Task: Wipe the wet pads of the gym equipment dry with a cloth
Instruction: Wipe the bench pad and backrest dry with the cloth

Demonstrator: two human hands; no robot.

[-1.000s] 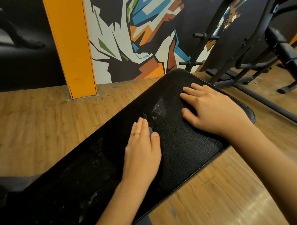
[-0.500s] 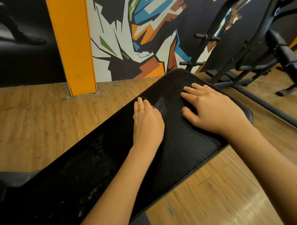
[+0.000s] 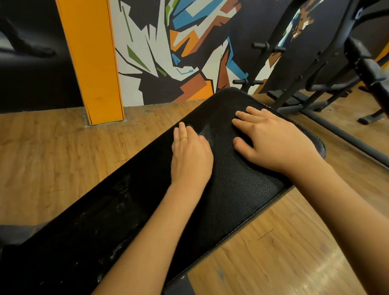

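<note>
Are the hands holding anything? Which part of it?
Nothing is gripped. The left hand and right hand both lie flat on the black pad. No cloth shows; one under the left palm cannot be ruled out.

Two hands, a left hand [image 3: 190, 156] and a right hand [image 3: 275, 142]; one black pad [image 3: 234, 190]; one orange pillar [image 3: 91, 58]; one ring [image 3: 184, 138].

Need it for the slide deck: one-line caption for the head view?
Left hand and right hand rest flat on a black bench pad, wet-looking streak between them.
</note>
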